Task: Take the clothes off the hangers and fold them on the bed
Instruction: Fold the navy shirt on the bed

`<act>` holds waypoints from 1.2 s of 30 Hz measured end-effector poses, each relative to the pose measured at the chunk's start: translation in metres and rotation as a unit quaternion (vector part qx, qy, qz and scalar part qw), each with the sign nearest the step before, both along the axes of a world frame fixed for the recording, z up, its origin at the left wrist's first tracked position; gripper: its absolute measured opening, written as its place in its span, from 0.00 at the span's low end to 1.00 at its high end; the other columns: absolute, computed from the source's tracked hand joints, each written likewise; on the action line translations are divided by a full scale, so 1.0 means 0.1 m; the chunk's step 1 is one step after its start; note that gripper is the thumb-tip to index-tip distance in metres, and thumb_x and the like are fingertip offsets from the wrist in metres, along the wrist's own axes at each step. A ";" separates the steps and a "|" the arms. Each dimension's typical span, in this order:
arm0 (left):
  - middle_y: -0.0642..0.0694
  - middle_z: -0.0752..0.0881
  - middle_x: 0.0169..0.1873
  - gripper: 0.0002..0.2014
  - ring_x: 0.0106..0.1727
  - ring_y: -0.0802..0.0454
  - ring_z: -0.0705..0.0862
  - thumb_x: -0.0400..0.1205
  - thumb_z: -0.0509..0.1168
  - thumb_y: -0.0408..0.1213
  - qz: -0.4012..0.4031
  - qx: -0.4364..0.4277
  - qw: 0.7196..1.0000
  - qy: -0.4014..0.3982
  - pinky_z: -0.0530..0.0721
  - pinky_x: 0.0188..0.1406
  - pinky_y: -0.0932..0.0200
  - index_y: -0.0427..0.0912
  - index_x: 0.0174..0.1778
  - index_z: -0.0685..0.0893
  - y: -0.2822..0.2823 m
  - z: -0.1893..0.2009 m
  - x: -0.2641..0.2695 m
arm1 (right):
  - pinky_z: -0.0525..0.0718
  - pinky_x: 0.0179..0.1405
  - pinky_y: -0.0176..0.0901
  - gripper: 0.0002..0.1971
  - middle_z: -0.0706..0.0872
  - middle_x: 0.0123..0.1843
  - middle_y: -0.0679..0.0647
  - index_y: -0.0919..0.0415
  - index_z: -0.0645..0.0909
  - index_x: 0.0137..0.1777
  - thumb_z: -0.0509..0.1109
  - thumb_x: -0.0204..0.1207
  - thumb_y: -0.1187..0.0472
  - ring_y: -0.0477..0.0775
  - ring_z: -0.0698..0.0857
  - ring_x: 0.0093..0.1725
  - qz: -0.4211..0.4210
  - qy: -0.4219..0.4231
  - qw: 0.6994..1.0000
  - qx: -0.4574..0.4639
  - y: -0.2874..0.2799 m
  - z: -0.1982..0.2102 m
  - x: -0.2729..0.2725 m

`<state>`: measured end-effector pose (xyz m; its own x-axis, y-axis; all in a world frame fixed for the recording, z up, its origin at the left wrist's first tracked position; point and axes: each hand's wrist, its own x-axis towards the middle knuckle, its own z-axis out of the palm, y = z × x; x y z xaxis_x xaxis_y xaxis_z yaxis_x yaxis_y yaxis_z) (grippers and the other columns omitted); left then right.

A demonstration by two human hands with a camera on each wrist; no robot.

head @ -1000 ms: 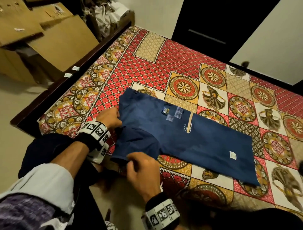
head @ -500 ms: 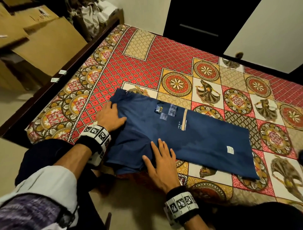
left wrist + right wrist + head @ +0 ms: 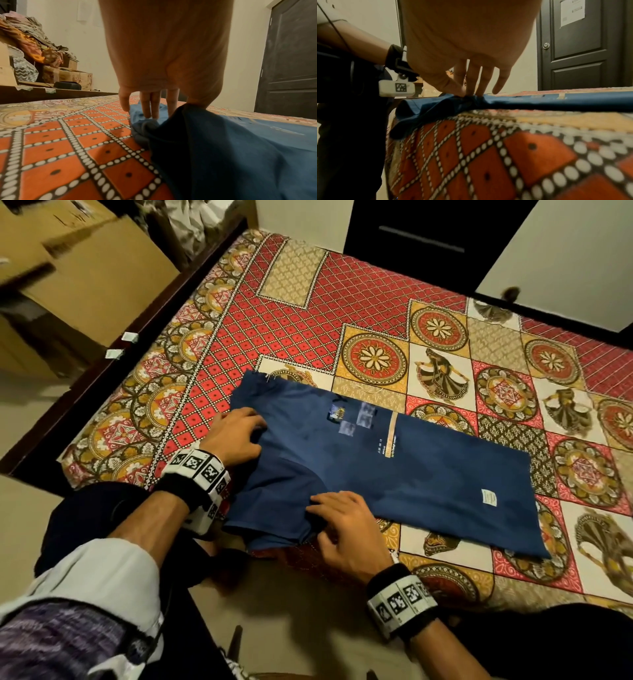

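Observation:
A dark blue T-shirt lies partly folded into a long strip on the patterned bedspread, its near end hanging over the bed's front edge. My left hand is at the shirt's left edge, and in the left wrist view its fingers and thumb pinch up a fold of the cloth. My right hand is on the near edge. Its thumb and fingers pinch a bunched bit of the shirt. No hanger is in view.
Cardboard boxes stand on the floor left of the dark wooden bed frame. A heap of clothes tops boxes beyond the bed. A dark door is behind the bed. I stand at the bed's near corner.
Half a second ago my right hand lay flat on the shirt's near end and my left rested on its left edge; now both sets of fingers have curled and pinch the cloth.

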<state>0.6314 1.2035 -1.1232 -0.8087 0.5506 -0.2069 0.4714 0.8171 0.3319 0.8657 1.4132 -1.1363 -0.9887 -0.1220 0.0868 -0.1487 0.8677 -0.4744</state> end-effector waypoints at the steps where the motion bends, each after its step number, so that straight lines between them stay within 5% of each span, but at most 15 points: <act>1: 0.48 0.83 0.65 0.24 0.69 0.44 0.81 0.71 0.66 0.44 -0.003 0.031 0.999 0.006 0.73 0.73 0.44 0.50 0.65 0.87 0.02 0.01 0.00 | 0.78 0.74 0.56 0.25 0.88 0.70 0.49 0.53 0.89 0.64 0.73 0.64 0.61 0.52 0.83 0.70 -0.004 0.014 1.000 0.000 0.04 0.04 -0.04; 5: 0.56 0.92 0.49 0.12 0.54 0.54 0.89 0.75 0.70 0.33 0.013 0.142 0.987 -0.066 0.87 0.61 0.48 0.53 0.51 0.91 0.06 0.04 -0.01 | 0.82 0.60 0.51 0.20 0.89 0.65 0.46 0.53 0.90 0.59 0.75 0.65 0.64 0.52 0.84 0.64 0.050 0.018 0.998 0.036 0.06 0.11 -0.20; 11: 0.53 0.92 0.49 0.09 0.54 0.53 0.88 0.82 0.69 0.33 0.045 0.146 0.981 -0.118 0.81 0.58 0.60 0.48 0.54 0.93 0.06 -0.03 -0.05 | 0.80 0.57 0.51 0.19 0.90 0.63 0.45 0.51 0.91 0.56 0.68 0.66 0.55 0.51 0.84 0.64 0.146 -0.040 0.987 0.062 0.00 0.18 -0.29; 22: 0.57 0.90 0.41 0.08 0.45 0.56 0.87 0.84 0.69 0.37 0.062 0.153 0.975 -0.147 0.84 0.55 0.57 0.50 0.52 0.93 0.08 -0.02 -0.12 | 0.86 0.54 0.50 0.08 0.91 0.58 0.46 0.53 0.92 0.50 0.73 0.73 0.57 0.50 0.85 0.58 0.183 -0.010 0.982 0.053 0.04 0.10 -0.32; 24: 0.55 0.92 0.43 0.08 0.48 0.55 0.88 0.85 0.68 0.39 0.059 0.154 0.974 -0.152 0.86 0.59 0.54 0.50 0.51 0.93 0.06 -0.03 -0.13 | 0.87 0.55 0.46 0.07 0.92 0.54 0.45 0.55 0.91 0.52 0.74 0.78 0.60 0.46 0.88 0.55 0.115 0.000 0.992 -0.048 0.05 0.12 -0.33; 25: 0.55 0.93 0.44 0.08 0.49 0.54 0.89 0.86 0.67 0.42 0.058 0.157 0.974 -0.156 0.87 0.60 0.52 0.51 0.50 0.93 0.05 -0.04 -0.14 | 0.88 0.54 0.44 0.05 0.93 0.51 0.46 0.56 0.91 0.51 0.74 0.79 0.62 0.46 0.90 0.53 0.013 0.000 0.989 -0.147 0.07 0.13 -0.35; 27: 0.53 0.93 0.46 0.14 0.50 0.53 0.90 0.88 0.64 0.50 0.066 0.164 0.969 -0.170 0.86 0.63 0.47 0.51 0.49 0.93 0.03 -0.04 -0.14 | 0.91 0.48 0.47 0.06 0.93 0.44 0.49 0.56 0.90 0.49 0.74 0.80 0.67 0.47 0.91 0.45 -0.242 0.005 0.919 -0.310 0.18 0.06 -0.40; 29: 0.53 0.93 0.49 0.23 0.53 0.51 0.89 0.89 0.57 0.61 0.084 0.171 0.964 -0.183 0.84 0.67 0.45 0.50 0.49 0.92 0.04 -0.04 -0.12 | 0.88 0.43 0.52 0.07 0.90 0.36 0.48 0.54 0.87 0.50 0.73 0.80 0.67 0.48 0.87 0.37 -0.399 -0.005 0.861 -0.314 0.29 -0.06 -0.38; 32: 0.51 0.90 0.55 0.32 0.56 0.48 0.87 0.86 0.52 0.70 0.105 0.154 0.965 -0.183 0.82 0.67 0.44 0.47 0.57 0.91 0.08 -0.01 -0.11 | 0.90 0.47 0.53 0.10 0.91 0.34 0.48 0.57 0.83 0.62 0.73 0.82 0.64 0.52 0.90 0.37 -0.442 -0.056 0.812 -0.377 0.33 -0.17 -0.33; 34: 0.51 0.89 0.56 0.26 0.58 0.47 0.86 0.86 0.58 0.66 0.099 0.149 0.968 -0.174 0.80 0.62 0.49 0.49 0.59 0.90 0.10 0.00 -0.11 | 0.92 0.46 0.57 0.18 0.92 0.34 0.48 0.57 0.78 0.70 0.74 0.83 0.57 0.53 0.91 0.36 -0.448 -0.070 0.788 -0.418 0.35 -0.14 -0.34; 36: 0.47 0.89 0.57 0.15 0.59 0.44 0.87 0.86 0.67 0.53 0.093 0.140 0.975 -0.148 0.79 0.56 0.54 0.48 0.61 0.89 0.12 -0.02 -0.11 | 0.91 0.46 0.57 0.28 0.92 0.35 0.49 0.54 0.74 0.75 0.77 0.79 0.48 0.50 0.90 0.36 -0.431 -0.083 0.813 -0.383 0.37 -0.12 -0.35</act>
<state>0.6202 1.2150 -1.1255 -0.8271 0.4693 -0.3092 0.1735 0.7366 0.6537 0.8311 1.4498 -1.1483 -0.6848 0.6489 -0.3317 0.4788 0.0574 -0.8761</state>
